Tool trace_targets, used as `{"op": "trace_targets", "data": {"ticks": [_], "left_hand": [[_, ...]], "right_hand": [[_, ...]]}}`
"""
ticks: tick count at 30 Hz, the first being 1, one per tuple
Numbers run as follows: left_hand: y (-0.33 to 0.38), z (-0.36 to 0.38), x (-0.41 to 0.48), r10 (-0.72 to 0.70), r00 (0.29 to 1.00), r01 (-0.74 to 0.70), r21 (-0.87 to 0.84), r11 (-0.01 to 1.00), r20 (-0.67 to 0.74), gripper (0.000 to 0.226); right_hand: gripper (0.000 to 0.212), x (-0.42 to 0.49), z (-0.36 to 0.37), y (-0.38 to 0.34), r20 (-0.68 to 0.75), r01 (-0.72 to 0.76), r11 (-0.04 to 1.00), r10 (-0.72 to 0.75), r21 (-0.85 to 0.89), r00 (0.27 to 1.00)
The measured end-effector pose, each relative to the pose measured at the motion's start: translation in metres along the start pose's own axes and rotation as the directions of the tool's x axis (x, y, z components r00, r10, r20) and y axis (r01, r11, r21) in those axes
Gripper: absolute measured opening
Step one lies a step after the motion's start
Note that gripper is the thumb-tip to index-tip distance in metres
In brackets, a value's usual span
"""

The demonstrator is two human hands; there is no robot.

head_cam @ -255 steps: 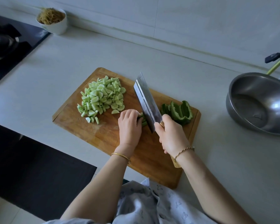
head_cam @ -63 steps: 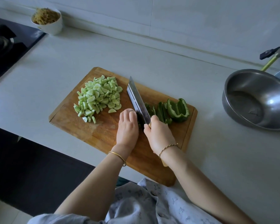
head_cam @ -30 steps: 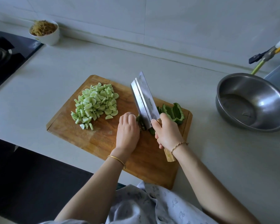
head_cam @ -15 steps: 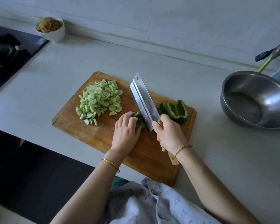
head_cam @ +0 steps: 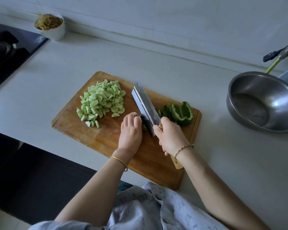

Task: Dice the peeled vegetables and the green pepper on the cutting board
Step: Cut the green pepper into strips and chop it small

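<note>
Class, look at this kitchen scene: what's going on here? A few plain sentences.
A person is cutting green pepper on a wooden cutting board. The right hand grips a cleaver, blade close beside the left hand, which holds pepper strips in place. A larger pepper piece waits right of the blade; a pile of diced pale green vegetable lies on the board's left part.

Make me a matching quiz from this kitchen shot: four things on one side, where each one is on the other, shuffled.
Things:
1 cleaver
2 diced pale pile
3 green pepper
4 steel bowl

Places:
A on the counter, right of the cutting board
B left part of the board
C in the right hand
D right end of the board

Pairs: 1-C, 2-B, 3-D, 4-A
</note>
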State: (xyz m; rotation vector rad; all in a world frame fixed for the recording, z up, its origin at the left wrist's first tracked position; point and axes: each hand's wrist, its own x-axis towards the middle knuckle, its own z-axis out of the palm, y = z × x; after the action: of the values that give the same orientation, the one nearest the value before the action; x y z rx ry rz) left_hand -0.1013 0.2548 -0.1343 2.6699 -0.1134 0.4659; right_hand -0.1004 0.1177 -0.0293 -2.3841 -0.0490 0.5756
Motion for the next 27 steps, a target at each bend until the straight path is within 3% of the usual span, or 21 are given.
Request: {"op": "trace_targets", "data": {"ticks": [16,27], "left_hand": [[-0.002,0.007,0.0,0.006,0.998,-0.007,-0.014,1.0,-0.057,0.02],[-0.005,0.01,-0.001,0.016,0.997,-0.019,-0.042,0.999,-0.081,0.025]], "right_hand": [[0.012,0.003,0.007,-0.01,-0.029,-0.013,0.998,0.011,-0.056,1.0],[0.018,-0.002,0.023,-0.012,-0.061,-0.039,0.996,0.034,-0.077,0.998]]}}
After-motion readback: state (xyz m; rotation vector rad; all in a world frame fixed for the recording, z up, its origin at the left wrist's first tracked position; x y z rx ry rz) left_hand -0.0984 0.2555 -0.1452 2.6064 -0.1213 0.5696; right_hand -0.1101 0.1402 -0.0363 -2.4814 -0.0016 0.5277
